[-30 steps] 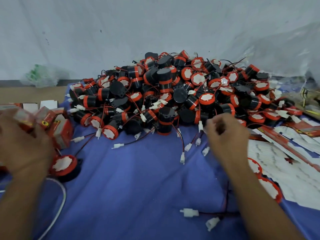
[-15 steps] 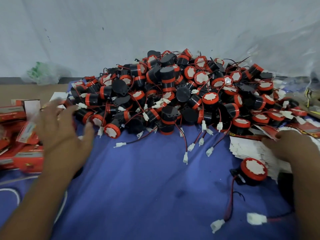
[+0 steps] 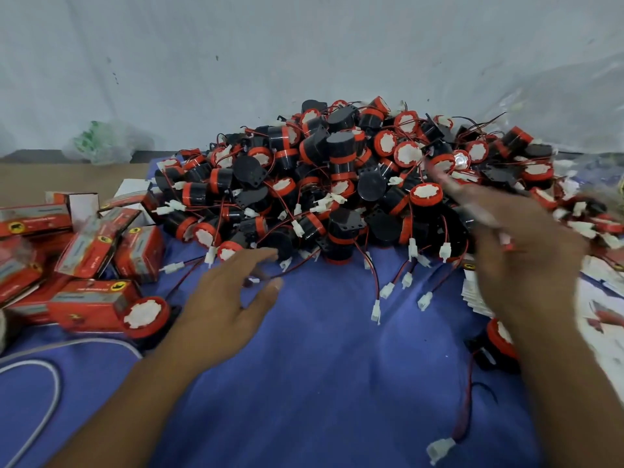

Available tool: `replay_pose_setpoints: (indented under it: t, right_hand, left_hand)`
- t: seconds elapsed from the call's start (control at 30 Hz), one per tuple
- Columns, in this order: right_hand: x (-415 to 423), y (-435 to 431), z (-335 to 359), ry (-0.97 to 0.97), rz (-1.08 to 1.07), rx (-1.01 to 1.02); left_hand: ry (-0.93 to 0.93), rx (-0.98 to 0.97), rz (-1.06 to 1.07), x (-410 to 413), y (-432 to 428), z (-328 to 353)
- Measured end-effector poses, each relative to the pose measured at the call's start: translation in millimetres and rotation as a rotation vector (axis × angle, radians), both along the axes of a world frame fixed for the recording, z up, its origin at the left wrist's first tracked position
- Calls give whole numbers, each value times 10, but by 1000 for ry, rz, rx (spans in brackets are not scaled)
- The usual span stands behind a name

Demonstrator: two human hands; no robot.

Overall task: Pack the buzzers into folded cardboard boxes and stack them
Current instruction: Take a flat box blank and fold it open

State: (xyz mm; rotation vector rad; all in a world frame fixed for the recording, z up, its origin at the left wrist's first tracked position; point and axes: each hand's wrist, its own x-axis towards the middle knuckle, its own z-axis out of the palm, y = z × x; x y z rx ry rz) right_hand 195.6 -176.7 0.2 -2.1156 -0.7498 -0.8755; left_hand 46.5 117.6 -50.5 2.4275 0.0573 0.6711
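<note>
Dozens of buzzers [image 3: 337, 170] lie heaped on the blue cloth [image 3: 320, 383] against the wall, small black-and-red drums trailing thin wires with white plugs. They look light and rigid, but the leads tangle, so one is best taken by its body, not by its wire. The left hand [image 3: 229, 298] reaches toward the pile's near edge, fingers straight and spread, holding nothing. The right hand [image 3: 530, 258], blurred, appears to pinch a flat carton [image 3: 452, 187] over the heap. Packed boxes [image 3: 135, 251] lie jumbled at left, not yet stacked.
</note>
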Motion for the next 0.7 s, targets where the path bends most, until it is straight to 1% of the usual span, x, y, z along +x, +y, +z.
replay_pose_setpoints:
  t: [0.03,0.07,0.1,0.13,0.17,0.2,0.23,0.3,0.37,0.4,0.47,0.53,0.6,0.7]
  right_hand:
    - [-74,148,47,-14,99,-30]
    - [-247,370,70,-54,250,-113]
    - [-345,534,-96,-56,367,-170]
    - [-419,671,-302,-71,461,-239]
    - [-451,755,-388,-27,563,-250]
    - [-469,803,-400,64,632,-246]
    - [-485,809,-427,170,676,-242]
    - [-544,824,-470,294,751,-222]
    - [-541,829,-486,332,770,-211]
    - [-538,839,-479,320,765,-214]
    - [-519,832,-477,353,769,-174]
    - [-534,811,-446,429,764,-90]
    - [-493,794,-441,507,684,-14]
    - [-468,778,-437,610,532,56]
  left_hand:
    - [7,-159,-55,9,-61,-17]
    - [8,-340,-140,32,-130,-32]
    - [-1,-497,-237,56,-204,-41]
    - [-21,-610,-319,79,-275,-56]
    - [-39,-694,-375,92,-325,-71]
    - [-52,-752,-407,97,-352,-85]
    - [-57,-756,-420,99,-351,-92]
    - [-32,-654,-388,104,-306,-115]
    - [18,-575,-313,104,-268,-126]
    - [27,-570,-288,105,-262,-128]
    - [12,-599,-277,112,-274,-124]
    - [-14,-670,-297,115,-292,-104]
    - [-3,-754,-321,104,-303,-83]
    - [29,-798,-344,93,-333,-68]
